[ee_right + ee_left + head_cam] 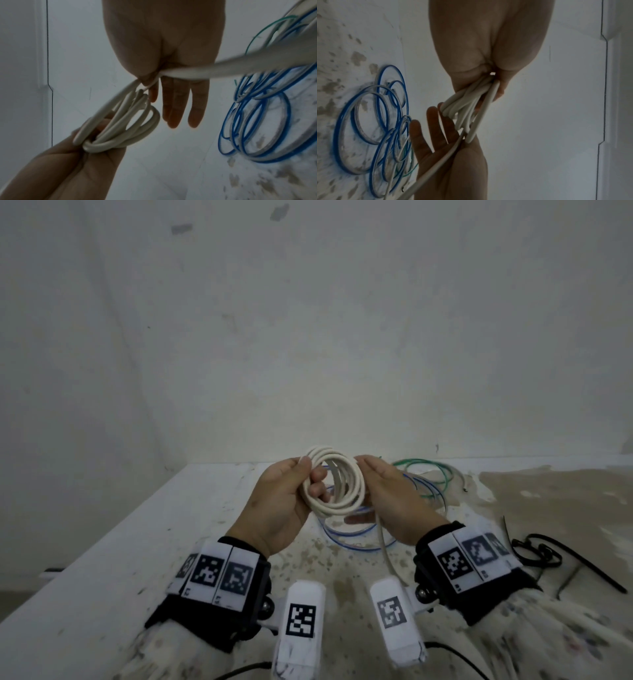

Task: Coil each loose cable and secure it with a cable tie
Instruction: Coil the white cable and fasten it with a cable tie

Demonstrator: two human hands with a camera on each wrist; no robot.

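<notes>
A white cable coil (334, 482) of several loops is held above the table between both hands. My left hand (310, 481) grips its left side, thumb on top and fingers curled through the loops; the left wrist view shows the same pinch on the coil (467, 108). My right hand (363, 474) lies against the coil's right side. In the right wrist view its thumb and forefinger pinch the white cable (180, 71) where it joins the coil (130, 128), the other fingers (175, 105) straight. The cable's loose tail (383, 546) hangs from under that hand toward me.
Loose blue cable loops (352, 537) lie on the stained white table (171, 525) under my hands, with a green cable (428, 474) behind them by the wall. Several black cable ties (548, 553) lie at the right. The table's left edge runs diagonally.
</notes>
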